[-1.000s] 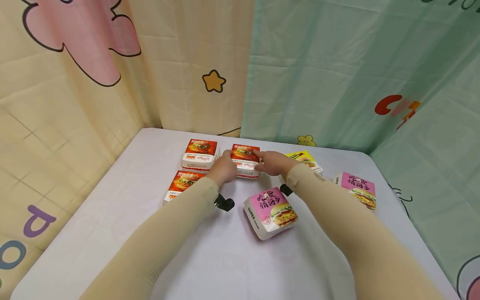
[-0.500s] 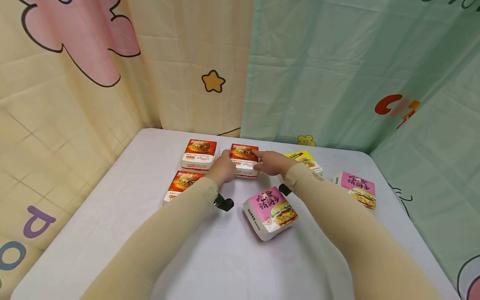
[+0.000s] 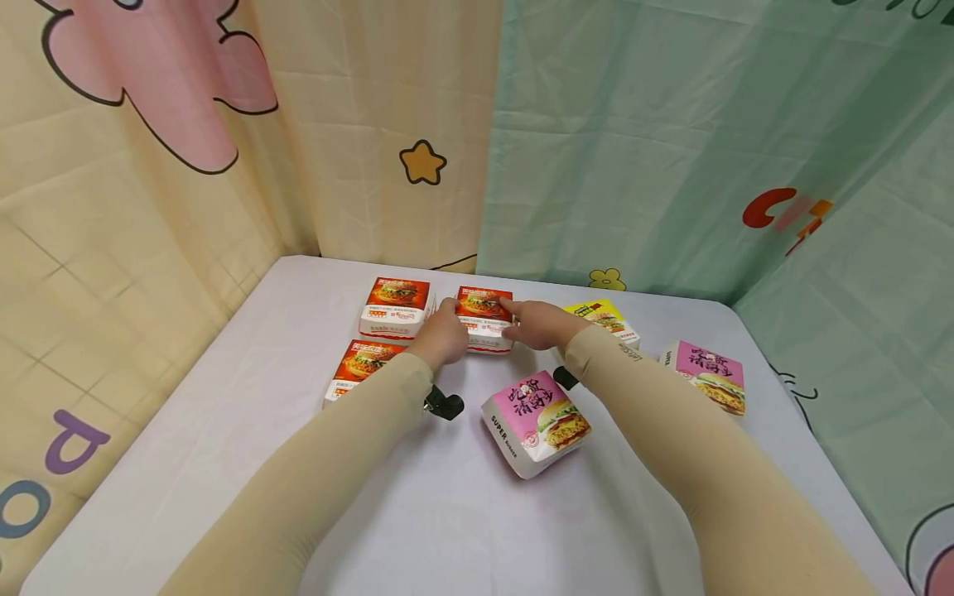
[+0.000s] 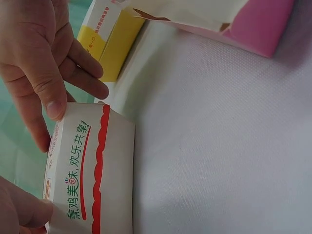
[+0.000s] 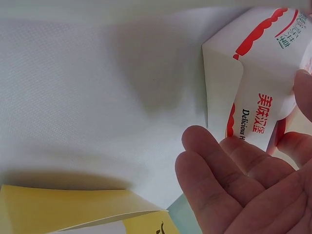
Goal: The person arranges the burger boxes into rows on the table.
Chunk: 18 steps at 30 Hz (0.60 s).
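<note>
A red-and-white burger box (image 3: 485, 333) stands at the back middle of the table between both hands. My left hand (image 3: 442, 334) holds its left side; in the left wrist view only the thumb (image 4: 29, 207) and a little of that hand show, at the box's near edge. From the right, my right hand (image 3: 542, 324) grips the other end. In the right wrist view its thumb and index finger are at the box (image 5: 258, 83), while the other fingers (image 5: 209, 187) extend alongside. The left hand's far fingers are hidden in the head view.
Two more red burger boxes, one at the back (image 3: 397, 308) and one nearer (image 3: 363, 364), stand left, the nearer partly behind the left sleeve. A yellow box (image 3: 605, 316) and a pink box (image 3: 711, 374) stand right. Another pink box (image 3: 538, 420) sits between the forearms. Curtains border the table.
</note>
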Available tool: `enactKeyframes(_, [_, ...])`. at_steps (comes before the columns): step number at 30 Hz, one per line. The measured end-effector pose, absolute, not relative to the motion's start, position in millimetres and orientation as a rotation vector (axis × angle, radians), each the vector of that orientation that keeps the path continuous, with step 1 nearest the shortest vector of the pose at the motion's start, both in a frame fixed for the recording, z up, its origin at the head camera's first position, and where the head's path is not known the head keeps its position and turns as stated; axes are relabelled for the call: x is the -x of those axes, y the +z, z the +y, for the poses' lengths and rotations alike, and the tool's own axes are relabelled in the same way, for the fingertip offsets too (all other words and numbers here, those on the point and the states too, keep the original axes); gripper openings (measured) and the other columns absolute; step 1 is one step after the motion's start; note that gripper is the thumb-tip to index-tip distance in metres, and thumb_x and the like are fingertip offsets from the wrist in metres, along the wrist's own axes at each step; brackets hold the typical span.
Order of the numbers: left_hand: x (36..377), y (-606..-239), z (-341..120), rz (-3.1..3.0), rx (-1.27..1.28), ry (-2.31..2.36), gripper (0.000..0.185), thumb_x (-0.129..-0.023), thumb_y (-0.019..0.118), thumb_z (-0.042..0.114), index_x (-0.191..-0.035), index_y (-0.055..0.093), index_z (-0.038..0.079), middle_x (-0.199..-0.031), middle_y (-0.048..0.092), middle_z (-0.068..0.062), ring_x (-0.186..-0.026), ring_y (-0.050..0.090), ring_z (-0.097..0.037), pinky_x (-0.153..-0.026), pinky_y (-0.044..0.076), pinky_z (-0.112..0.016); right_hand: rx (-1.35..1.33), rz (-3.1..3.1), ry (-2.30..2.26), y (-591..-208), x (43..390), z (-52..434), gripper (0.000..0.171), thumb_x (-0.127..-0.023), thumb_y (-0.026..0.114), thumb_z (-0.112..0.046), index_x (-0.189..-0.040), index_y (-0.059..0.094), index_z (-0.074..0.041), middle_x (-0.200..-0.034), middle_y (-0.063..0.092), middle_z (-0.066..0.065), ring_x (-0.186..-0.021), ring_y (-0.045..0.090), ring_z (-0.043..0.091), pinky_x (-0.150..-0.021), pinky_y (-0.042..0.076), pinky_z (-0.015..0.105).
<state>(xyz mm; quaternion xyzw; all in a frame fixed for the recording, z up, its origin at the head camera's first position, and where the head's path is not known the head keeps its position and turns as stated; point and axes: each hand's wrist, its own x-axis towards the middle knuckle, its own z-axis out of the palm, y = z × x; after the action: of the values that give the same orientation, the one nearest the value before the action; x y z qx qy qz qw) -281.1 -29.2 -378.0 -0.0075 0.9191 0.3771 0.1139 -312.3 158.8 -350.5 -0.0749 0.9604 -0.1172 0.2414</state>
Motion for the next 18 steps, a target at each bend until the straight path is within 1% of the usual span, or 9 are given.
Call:
enactKeyframes(6, [280.8, -377.5, -29.5, 2.690, 0.024, 1.102, 0.059, -0.106, 0.044, 0.017, -0.163, 0.030, 0.012, -0.156, 0.051, -0.022, -0.122, 0.056, -0.035, -0.110, 0.047, -0.050, 0.215, 2.631, -0.309, -350.4, 311.3, 157.7, 0.078, -0.106, 0.060, -0.042, -0.170, 0.015, -0.034, -0.174, 0.030, 0.010, -0.160, 0.028, 0.035, -0.129, 0.026, 0.055])
enactKeyframes(12, [280.2, -375.8, -30.4, 2.649, 0.051, 1.132, 0.059, -0.107, 0.044, 0.016, -0.164, 0.029, 0.013, -0.158, 0.049, -0.021, -0.125, 0.054, -0.035, -0.111, 0.046, -0.051, 0.227, 2.631, -0.309, -349.6, 309.9, 157.8, 0.078, -0.106, 0.060, -0.043, -0.170, 0.014, -0.033, -0.174, 0.030, 0.011, -0.161, 0.028, 0.035, -0.129, 0.026, 0.055])
enactKeyframes(18, [279.5, -376.1, -31.0, 2.643, 0.059, 1.133, 0.058, -0.107, 0.044, 0.017, -0.163, 0.029, 0.013, -0.157, 0.049, -0.020, -0.123, 0.054, -0.035, -0.109, 0.046, -0.050, 0.214, 2.632, -0.309, -349.7, 309.4, 156.6, 0.079, -0.106, 0.061, -0.043, -0.170, 0.014, -0.034, -0.173, 0.031, 0.010, -0.160, 0.029, 0.035, -0.129, 0.027, 0.055])
